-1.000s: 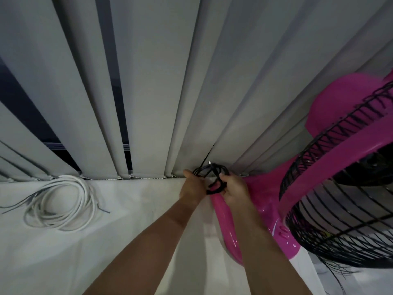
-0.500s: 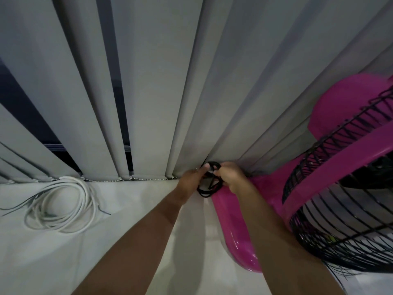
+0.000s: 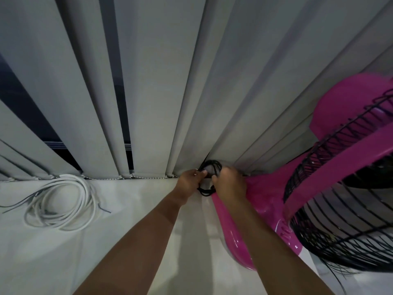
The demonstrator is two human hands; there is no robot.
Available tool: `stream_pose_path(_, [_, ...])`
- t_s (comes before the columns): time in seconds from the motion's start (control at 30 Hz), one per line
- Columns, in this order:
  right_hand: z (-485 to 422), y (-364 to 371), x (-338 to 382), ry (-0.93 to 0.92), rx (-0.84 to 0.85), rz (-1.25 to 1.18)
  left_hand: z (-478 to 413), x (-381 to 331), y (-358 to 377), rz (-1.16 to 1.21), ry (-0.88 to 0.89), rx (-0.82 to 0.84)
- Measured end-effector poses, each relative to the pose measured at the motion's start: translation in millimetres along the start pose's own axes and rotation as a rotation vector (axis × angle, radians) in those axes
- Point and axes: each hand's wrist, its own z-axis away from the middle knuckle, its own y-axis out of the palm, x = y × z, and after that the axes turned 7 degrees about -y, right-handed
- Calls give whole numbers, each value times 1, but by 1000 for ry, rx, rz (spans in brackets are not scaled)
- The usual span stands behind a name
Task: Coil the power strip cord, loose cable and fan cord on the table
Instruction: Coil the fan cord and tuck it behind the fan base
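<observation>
left hand [image 3: 190, 182] + right hand [image 3: 228, 182] grip black fan cord [image 3: 213, 167] | white cable [image 3: 61, 204] coiled left | pink fan [image 3: 331, 188] right

blinds: grey vertical slats [image 3: 148, 81] | window [image 3: 25, 116]: dark gaps | table [image 3: 53, 262]: white | light: dim

Only 1 cam, head-worn, wide-angle. It looked fwd & down over the table [image 3: 53, 262] toward the blinds [image 3: 148, 81], pretty close in, w/ the fan [image 3: 344, 116] at the right edge.
</observation>
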Motion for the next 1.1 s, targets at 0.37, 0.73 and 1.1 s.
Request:
stream_pose_path(0.37, [-27,15,-11,-105,73,-244,16,11,3,143,-92,-182])
stream_pose_path(0.73, [-40,35,-31,-62,31,-845,14,17,-3,-125,160,-323])
stream_pose_path(1.1, [-46,37,-36,-103,-54,-112,14,23,-10,-449,191,-366])
